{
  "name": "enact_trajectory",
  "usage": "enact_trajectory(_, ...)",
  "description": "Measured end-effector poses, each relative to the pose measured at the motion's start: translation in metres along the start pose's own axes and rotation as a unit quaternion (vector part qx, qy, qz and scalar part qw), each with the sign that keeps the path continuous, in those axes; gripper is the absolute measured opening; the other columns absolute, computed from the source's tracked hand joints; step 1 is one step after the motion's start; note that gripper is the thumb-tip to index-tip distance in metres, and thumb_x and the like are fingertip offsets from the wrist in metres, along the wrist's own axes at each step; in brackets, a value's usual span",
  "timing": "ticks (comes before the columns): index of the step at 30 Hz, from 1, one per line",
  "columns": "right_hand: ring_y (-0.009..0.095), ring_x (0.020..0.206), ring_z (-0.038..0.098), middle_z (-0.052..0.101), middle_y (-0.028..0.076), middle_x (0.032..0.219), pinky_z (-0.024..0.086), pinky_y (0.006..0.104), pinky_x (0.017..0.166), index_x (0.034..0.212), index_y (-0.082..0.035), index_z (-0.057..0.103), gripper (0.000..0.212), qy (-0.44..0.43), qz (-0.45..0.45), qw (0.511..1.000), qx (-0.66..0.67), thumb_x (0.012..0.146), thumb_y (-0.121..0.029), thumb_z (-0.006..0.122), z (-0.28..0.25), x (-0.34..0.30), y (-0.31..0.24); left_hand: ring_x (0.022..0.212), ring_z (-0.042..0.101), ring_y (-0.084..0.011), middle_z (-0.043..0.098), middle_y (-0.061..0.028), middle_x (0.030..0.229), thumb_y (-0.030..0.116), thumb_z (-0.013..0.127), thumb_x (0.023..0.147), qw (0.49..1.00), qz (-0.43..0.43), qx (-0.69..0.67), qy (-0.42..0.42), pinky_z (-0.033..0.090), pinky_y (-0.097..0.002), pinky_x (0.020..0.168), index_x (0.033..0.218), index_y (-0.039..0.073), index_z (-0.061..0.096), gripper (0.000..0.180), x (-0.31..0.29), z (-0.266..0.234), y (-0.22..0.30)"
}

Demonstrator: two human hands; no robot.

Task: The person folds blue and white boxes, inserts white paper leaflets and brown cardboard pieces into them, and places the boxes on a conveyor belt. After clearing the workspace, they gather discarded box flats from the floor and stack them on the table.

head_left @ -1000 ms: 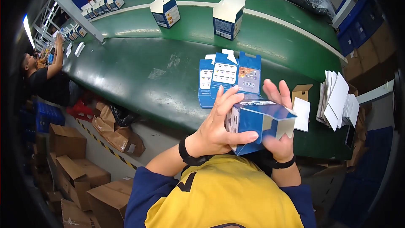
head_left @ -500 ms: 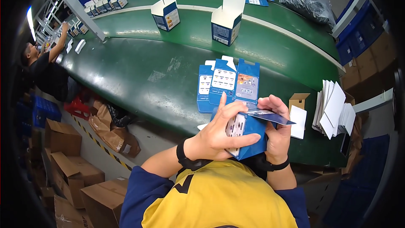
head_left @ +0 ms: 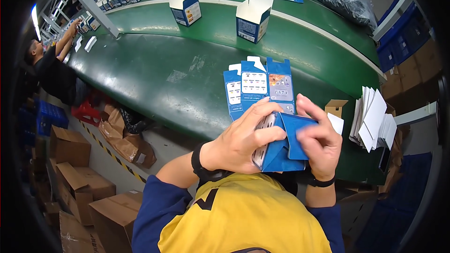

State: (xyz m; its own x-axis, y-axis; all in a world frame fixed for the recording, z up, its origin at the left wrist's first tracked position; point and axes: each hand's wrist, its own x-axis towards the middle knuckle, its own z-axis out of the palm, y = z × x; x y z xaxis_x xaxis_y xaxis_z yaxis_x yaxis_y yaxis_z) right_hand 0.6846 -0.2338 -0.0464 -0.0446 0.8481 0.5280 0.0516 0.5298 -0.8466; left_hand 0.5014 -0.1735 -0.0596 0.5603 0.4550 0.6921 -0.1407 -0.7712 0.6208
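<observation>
A small blue carton with a printed side is in front of my chest, partly folded, with blue flaps at its upper end. My left hand is closed round its left side, the thumb lying across the top edge. At the carton's right, the bent fingers of my right hand touch a blue flap; some of them are smeared by motion. Just beyond both hands, flat blue printed cartons lie overlapping on the green work surface.
Two open-topped cartons stand farther back. White folded sheets and a small brown box are at right. A grey plastic bag lies at the back right. Brown boxes fill the lower left; a co-worker stands at far left.
The carton has turned in my hands, and its flap has gone from sticking out rightward to lying down over the right side. My right hand has moved right and curled its fingers.
</observation>
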Motion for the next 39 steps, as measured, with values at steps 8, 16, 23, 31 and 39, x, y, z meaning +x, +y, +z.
enact_trajectory(8, 0.023, 0.098, 0.063, 0.063, 0.014, 0.109, 0.049, 0.0323, 0.083, 0.118, -0.005, 0.057, 0.045, -0.048, 0.111, 0.983, -0.141, 0.076, -0.012, 0.071, 0.005, 0.010, -0.005, 0.111, 0.048, -0.0398, 0.045, -0.0229, 0.119, 0.019, 0.083, 0.059, 0.999, 0.001, 0.013, -0.044, 0.027, -0.0596, 0.100, 0.126, 0.016, 0.037, 0.081, -0.004, -0.010, 0.003)
enact_trajectory(16, 0.023, 0.108, 0.058, 0.058, 0.015, 0.119, 0.044, 0.0326, 0.092, 0.126, -0.001, 0.049, 0.064, -0.159, 0.162, 0.969, -0.100, 0.077, -0.038, 0.069, -0.010, 0.013, -0.006, 0.116, 0.045, -0.0387, 0.044, -0.0217, 0.122, 0.022, 0.081, 0.063, 0.998, 0.000, -0.022, -0.060, 0.022, -0.0628, 0.101, 0.131, 0.011, 0.033, 0.083, -0.005, -0.020, 0.009)
enact_trajectory(23, 0.028, 0.131, 0.030, 0.028, 0.017, 0.143, 0.029, 0.0410, 0.104, 0.143, -0.006, 0.015, 0.104, 0.084, 0.078, 0.971, 0.211, 0.072, -0.074, 0.050, 0.040, -0.001, 0.002, 0.127, 0.036, -0.0390, 0.039, -0.0245, 0.128, 0.020, 0.075, 0.069, 0.990, 0.017, 0.107, 0.089, 0.017, -0.0602, 0.104, 0.135, -0.002, 0.025, 0.085, -0.002, 0.010, -0.001)
enact_trajectory(31, 0.027, 0.129, 0.034, 0.033, 0.016, 0.140, 0.031, 0.0398, 0.105, 0.144, -0.004, 0.014, 0.105, 0.113, 0.175, 0.960, 0.188, 0.073, -0.076, 0.045, 0.016, 0.020, 0.019, 0.132, 0.030, -0.0382, 0.033, -0.0236, 0.138, 0.013, 0.068, 0.074, 0.998, 0.032, 0.050, 0.038, 0.018, -0.0577, 0.105, 0.136, 0.003, 0.027, 0.075, 0.006, -0.007, -0.012)
enact_trajectory(39, 0.023, 0.116, 0.049, 0.042, 0.018, 0.132, 0.041, 0.0330, 0.095, 0.144, -0.003, 0.015, 0.088, -0.070, 0.374, 0.887, 0.260, 0.080, -0.038, 0.064, -0.037, 0.087, 0.056, 0.128, 0.037, -0.0337, 0.043, -0.0180, 0.132, 0.011, 0.069, 0.073, 0.906, 0.228, 0.348, -0.078, 0.024, -0.0566, 0.104, 0.137, 0.011, 0.030, 0.075, 0.025, -0.063, -0.076)
